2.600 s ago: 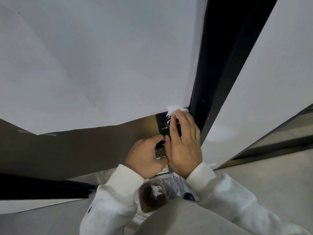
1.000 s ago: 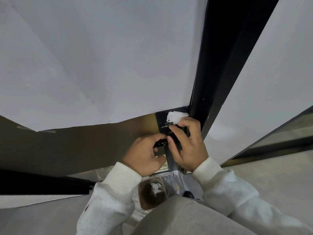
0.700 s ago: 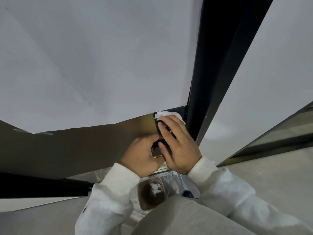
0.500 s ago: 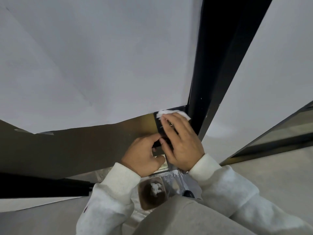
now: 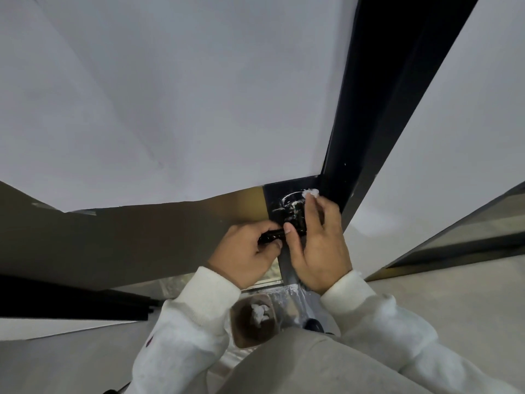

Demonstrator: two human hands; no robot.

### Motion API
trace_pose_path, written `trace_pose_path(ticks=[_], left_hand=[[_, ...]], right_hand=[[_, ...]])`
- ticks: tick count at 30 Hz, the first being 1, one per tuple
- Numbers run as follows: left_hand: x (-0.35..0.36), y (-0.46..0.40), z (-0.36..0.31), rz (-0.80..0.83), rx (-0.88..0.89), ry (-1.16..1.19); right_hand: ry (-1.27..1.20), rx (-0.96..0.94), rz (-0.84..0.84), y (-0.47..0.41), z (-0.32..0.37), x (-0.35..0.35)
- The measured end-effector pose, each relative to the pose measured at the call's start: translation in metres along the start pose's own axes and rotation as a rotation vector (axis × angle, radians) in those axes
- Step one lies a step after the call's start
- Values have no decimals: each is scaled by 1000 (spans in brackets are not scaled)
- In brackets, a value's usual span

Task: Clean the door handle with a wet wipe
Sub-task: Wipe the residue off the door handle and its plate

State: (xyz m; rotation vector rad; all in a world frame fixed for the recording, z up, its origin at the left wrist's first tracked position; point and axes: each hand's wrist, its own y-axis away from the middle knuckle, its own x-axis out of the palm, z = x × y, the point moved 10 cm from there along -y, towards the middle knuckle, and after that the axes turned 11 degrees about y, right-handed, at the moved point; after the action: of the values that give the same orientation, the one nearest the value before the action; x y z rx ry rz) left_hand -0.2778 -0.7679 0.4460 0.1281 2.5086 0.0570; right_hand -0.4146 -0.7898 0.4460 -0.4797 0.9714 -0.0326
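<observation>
A black door handle [image 5: 272, 235] juts left from a black lock plate [image 5: 287, 200] at the door's edge. My left hand [image 5: 246, 255] is wrapped around the lever's outer end. My right hand [image 5: 319, 240] lies over the plate's right side, fingers pressed on the lock body. A white wet wipe [image 5: 310, 192] pokes out above those fingertips; most of it is hidden under the hand. Wet streaks glisten on the plate.
The door has a white upper panel [image 5: 176, 98] and a brown lower part [image 5: 119, 237]. A black frame post [image 5: 377, 89] rises right of the plate. Below my arms stands a small brown bin [image 5: 241, 334] holding a crumpled white wipe.
My right hand has slid the wipe from the plate's top left toward its top right, uncovering wet streaks on the plate. My left hand has stayed on the lever.
</observation>
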Motion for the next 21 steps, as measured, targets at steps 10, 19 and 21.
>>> trace_pose_path(ticks=[10,19,21], left_hand=[[-3,1,5,-52,-15,-20],[-39,19,57,-522,-56,692],[-13,27,104,-620,-344,1033]], right_hand=[[-519,478,3,27,-48,28],[-1580,1311,120,74,-58,88],[-1607,1298,214,72,-55,97]])
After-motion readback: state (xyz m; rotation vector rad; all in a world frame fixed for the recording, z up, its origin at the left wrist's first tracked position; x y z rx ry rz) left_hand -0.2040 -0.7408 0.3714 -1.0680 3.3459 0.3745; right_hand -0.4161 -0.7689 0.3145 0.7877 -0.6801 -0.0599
